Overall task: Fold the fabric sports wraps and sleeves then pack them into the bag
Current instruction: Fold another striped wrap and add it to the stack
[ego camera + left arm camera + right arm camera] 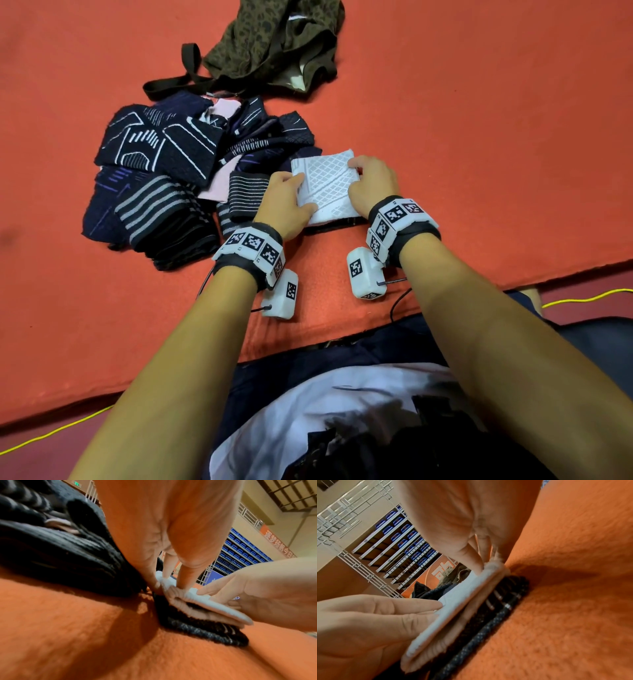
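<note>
A folded white knit sleeve (327, 188) lies on a dark folded wrap (337, 226) on the orange mat (479, 137). My left hand (301, 192) holds the sleeve's left edge, thumb on top. At the right edge my right hand (354, 181) grips it with curled fingers. The left wrist view shows the white sleeve (214, 605) layered over the dark wrap (205, 632), with my right hand (240, 595) pinching its top layer. In the right wrist view my left hand (393, 612) holds the sleeve (453, 608). The olive patterned bag (274, 44) lies open at the far side.
A heap of dark striped and patterned sleeves (161, 178) sits just left of my hands, with folded ones stacked at its near side (168, 219). The bag's black strap (178, 78) trails toward the heap. The mat's front edge (513, 279) runs near my body; a yellow cable (582, 300) lies beyond it.
</note>
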Available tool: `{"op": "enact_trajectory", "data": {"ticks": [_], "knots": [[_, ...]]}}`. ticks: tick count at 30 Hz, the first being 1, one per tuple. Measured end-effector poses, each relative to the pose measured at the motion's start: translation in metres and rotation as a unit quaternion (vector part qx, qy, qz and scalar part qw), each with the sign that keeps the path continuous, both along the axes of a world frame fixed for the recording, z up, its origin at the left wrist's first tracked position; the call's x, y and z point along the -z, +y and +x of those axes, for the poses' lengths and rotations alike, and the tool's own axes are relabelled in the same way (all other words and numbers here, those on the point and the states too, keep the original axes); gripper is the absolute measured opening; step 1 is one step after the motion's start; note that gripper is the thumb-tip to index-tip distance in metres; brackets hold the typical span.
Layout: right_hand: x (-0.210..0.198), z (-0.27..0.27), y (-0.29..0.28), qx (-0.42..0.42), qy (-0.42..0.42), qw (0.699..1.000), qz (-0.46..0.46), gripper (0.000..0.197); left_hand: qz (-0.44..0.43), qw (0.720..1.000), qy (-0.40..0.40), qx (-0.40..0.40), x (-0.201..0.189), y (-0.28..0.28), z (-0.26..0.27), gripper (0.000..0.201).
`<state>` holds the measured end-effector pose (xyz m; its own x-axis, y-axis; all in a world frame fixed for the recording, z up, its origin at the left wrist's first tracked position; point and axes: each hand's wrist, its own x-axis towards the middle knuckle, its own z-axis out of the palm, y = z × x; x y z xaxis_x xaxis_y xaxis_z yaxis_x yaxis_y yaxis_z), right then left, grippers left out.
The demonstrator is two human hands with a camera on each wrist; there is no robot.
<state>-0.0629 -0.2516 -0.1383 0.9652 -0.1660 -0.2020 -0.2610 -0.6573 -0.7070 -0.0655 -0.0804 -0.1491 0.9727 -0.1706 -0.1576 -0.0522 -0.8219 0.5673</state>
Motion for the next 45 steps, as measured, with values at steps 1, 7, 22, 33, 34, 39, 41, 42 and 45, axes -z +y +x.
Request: {"op": "enact_trajectory", "data": {"ticks": [1,7,22,33,34,39,41,42,45], "knots": [[0.001,0.001,0.0,0.005,-0.009,1.0,-0.002,0.057,-0.001,1.0,-0.002,0.001,0.0,-0.001,0.0,0.07],[0.008,0.004,-0.003,0.001,-0.008,1.0,-0.029,0.051,0.003,1.0,-0.017,0.009,0.002,-0.004,0.003,0.062],[-0.015,0.004,0.021,-0.125,-0.09,0.977,-0.151,0.033,0.077,0.996,-0.009,0.037,0.004,-0.005,0.011,0.02],[-0.017,0.039,0.021,-0.182,0.199,0.951,-0.155,0.07,0.132,0.986,0.018,0.099,-0.003,-0.006,0.026,0.054],[-0.017,0.042,0.022,-0.187,0.211,0.946,-0.162,0.072,0.134,0.985,0.028,0.101,-0.004,-0.004,0.029,0.058],[-0.008,0.043,0.033,-0.173,0.198,0.945,-0.193,0.073,0.12,0.988,0.034,0.09,-0.005,-0.004,0.032,0.075],[0.0,0.043,0.038,-0.165,0.19,0.948,-0.194,0.077,0.115,0.99,0.027,0.081,-0.005,-0.007,0.03,0.076],[0.002,0.042,0.039,-0.163,0.186,0.949,-0.196,0.079,0.115,0.99,0.027,0.079,-0.005,-0.008,0.028,0.076],[0.005,0.041,0.041,-0.172,0.176,0.945,-0.214,0.08,0.125,0.987,0.036,0.089,-0.009,-0.006,0.026,0.071]]}}
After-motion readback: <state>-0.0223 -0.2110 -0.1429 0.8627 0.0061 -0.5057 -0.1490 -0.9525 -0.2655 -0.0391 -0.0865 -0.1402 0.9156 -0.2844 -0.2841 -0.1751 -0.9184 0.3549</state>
